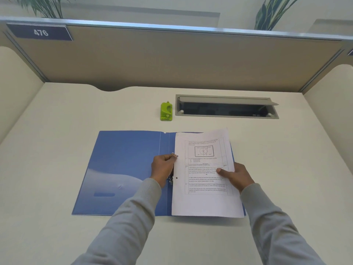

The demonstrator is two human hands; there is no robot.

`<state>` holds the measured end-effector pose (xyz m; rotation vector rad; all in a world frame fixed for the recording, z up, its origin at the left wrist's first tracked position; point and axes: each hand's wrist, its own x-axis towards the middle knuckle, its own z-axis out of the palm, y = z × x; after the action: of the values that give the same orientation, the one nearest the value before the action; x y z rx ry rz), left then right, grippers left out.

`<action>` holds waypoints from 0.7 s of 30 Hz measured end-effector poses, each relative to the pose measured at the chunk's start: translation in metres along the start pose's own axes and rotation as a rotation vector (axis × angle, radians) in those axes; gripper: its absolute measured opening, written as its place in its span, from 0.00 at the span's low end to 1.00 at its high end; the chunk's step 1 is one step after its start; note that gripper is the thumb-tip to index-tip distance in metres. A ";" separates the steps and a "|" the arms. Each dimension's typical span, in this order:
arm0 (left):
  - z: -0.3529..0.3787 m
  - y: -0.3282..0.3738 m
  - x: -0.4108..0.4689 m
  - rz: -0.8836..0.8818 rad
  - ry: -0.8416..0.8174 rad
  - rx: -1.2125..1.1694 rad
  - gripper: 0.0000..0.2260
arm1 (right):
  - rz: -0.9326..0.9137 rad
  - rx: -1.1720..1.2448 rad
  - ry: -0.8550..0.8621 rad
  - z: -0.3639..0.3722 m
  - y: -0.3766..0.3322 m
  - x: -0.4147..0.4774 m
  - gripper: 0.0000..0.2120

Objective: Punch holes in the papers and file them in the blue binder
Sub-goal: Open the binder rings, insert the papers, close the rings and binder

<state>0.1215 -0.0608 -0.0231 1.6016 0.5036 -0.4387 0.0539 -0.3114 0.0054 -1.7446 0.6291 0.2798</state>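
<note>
The blue binder (pixel 122 169) lies open flat on the desk. A stack of printed papers (pixel 204 199) with two punched holes along its left edge rests over the binder's right half. My left hand (pixel 163 167) pinches the papers' left edge by the upper hole, at the metal ring mechanism (pixel 171 179) on the spine. My right hand (pixel 236 177) grips the papers' right edge, thumb on top. A green hole punch (pixel 166 111) stands behind the binder, apart from both hands.
A grey cable tray opening (pixel 226 108) with a raised flap is set in the desk right of the punch. Partition walls (pixel 172 60) enclose the desk at the back and both sides. Plants show above the back panel.
</note>
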 end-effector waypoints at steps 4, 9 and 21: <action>0.005 0.000 -0.004 0.055 0.089 0.034 0.07 | 0.001 -0.004 -0.001 -0.003 -0.001 0.000 0.21; 0.008 0.001 -0.008 0.112 0.150 0.039 0.05 | -0.004 0.003 0.001 -0.002 -0.003 0.001 0.21; 0.002 -0.003 -0.003 0.008 0.041 -0.166 0.07 | -0.018 -0.033 -0.020 0.009 -0.015 0.006 0.18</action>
<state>0.1171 -0.0624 -0.0238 1.4544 0.5505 -0.3495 0.0681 -0.3020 0.0122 -1.7758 0.5972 0.2968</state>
